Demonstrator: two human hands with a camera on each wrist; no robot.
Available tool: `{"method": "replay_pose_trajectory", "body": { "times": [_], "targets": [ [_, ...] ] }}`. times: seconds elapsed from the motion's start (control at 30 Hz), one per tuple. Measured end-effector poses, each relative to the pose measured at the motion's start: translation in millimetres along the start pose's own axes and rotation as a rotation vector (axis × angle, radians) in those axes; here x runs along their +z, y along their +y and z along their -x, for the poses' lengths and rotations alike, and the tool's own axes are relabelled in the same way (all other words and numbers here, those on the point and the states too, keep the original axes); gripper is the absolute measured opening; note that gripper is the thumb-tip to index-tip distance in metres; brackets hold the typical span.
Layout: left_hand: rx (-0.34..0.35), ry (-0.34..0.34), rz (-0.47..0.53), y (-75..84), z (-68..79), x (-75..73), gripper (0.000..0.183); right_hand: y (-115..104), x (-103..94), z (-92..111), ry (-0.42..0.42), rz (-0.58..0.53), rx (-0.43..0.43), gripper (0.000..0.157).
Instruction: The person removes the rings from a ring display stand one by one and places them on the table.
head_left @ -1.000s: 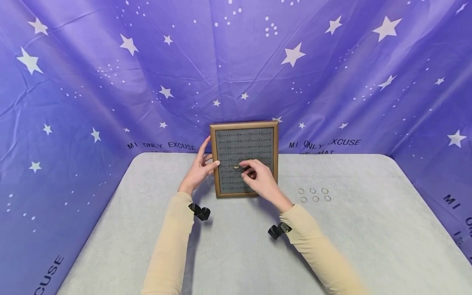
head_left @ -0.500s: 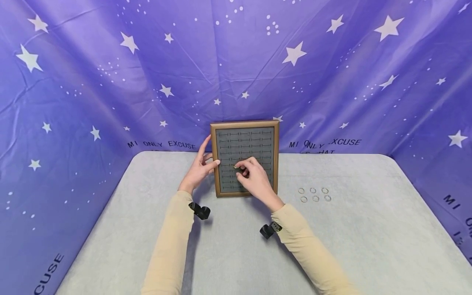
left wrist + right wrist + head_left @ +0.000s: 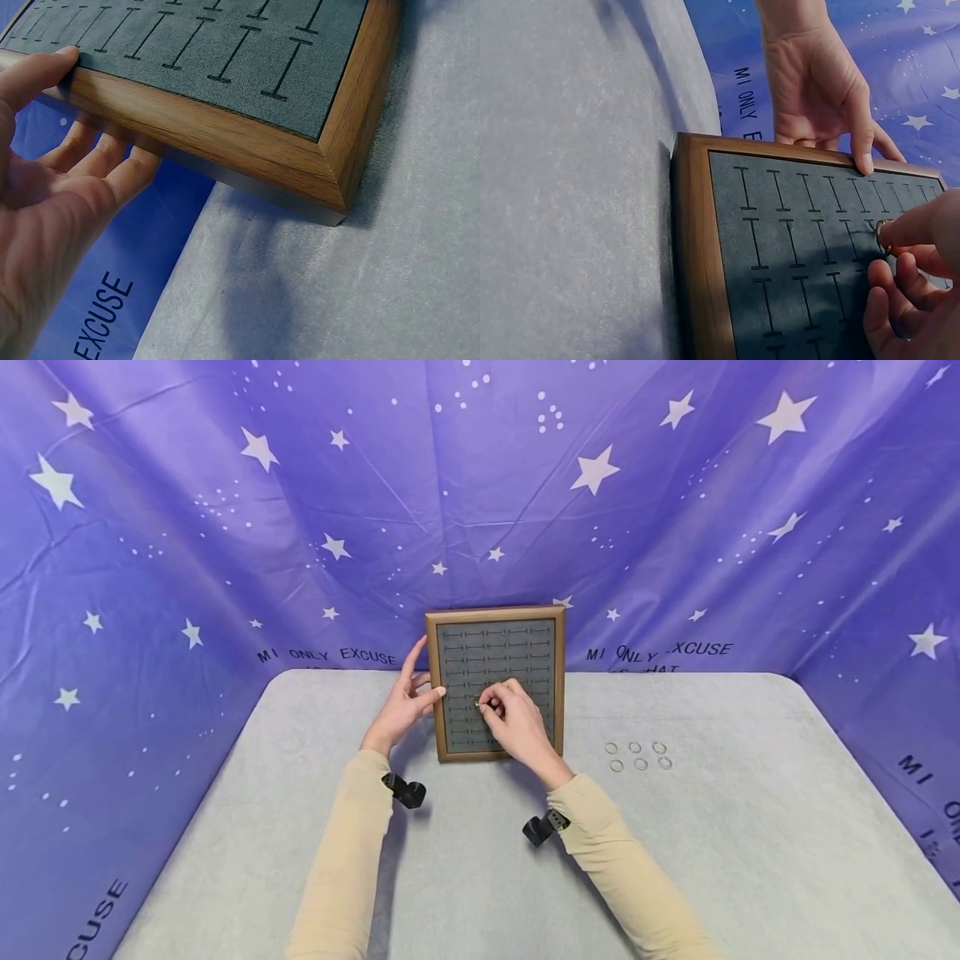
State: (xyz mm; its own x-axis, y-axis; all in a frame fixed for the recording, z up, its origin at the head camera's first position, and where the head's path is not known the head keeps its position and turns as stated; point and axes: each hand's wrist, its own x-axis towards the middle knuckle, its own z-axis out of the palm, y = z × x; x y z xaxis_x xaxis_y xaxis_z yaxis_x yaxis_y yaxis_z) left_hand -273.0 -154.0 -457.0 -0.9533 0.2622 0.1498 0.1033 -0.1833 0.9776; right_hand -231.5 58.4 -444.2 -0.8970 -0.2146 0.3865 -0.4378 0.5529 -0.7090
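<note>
A wood-framed ring display board (image 3: 495, 614) with a grey slotted pad stands tilted up at the table's back edge. My left hand (image 3: 396, 717) holds its left side, thumb (image 3: 69, 57) on the front of the frame and the other fingers behind; the left wrist view shows this grip close up. At the middle slots, my right hand (image 3: 519, 720) pinches a small gold ring (image 3: 882, 235) between thumb and index finger. The ring is right at a slot, its inner part hidden by the fingers and the pad. The other right fingers are curled near the pad.
Several thin rings (image 3: 641, 764) lie in two rows on the grey-covered table (image 3: 465, 860), right of the board. A purple star-print cloth (image 3: 495, 485) hangs close behind the board and along both sides of the table.
My right hand has moved left and slightly down across the pad, and its fingertips now cover most of the ring. My left hand and the board hold still.
</note>
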Motion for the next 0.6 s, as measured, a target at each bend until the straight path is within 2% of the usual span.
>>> {"method": "replay_pose_trajectory", "body": {
  "times": [0.13,0.27,0.6],
  "targets": [
    [-0.003,-0.001,0.005,3.6,2.4,2.0,0.088,1,-1.8,2,-0.012,-0.085,-0.022,0.006],
    [-0.001,0.002,0.005,0.7,1.2,0.4,0.089,3,-4.4,5,-0.018,-0.153,-0.006,0.003],
    [-0.004,0.001,-0.001,0.5,0.1,0.4,0.089,9,-12.1,14,0.009,-0.193,0.028,0.005]
  ]
}}
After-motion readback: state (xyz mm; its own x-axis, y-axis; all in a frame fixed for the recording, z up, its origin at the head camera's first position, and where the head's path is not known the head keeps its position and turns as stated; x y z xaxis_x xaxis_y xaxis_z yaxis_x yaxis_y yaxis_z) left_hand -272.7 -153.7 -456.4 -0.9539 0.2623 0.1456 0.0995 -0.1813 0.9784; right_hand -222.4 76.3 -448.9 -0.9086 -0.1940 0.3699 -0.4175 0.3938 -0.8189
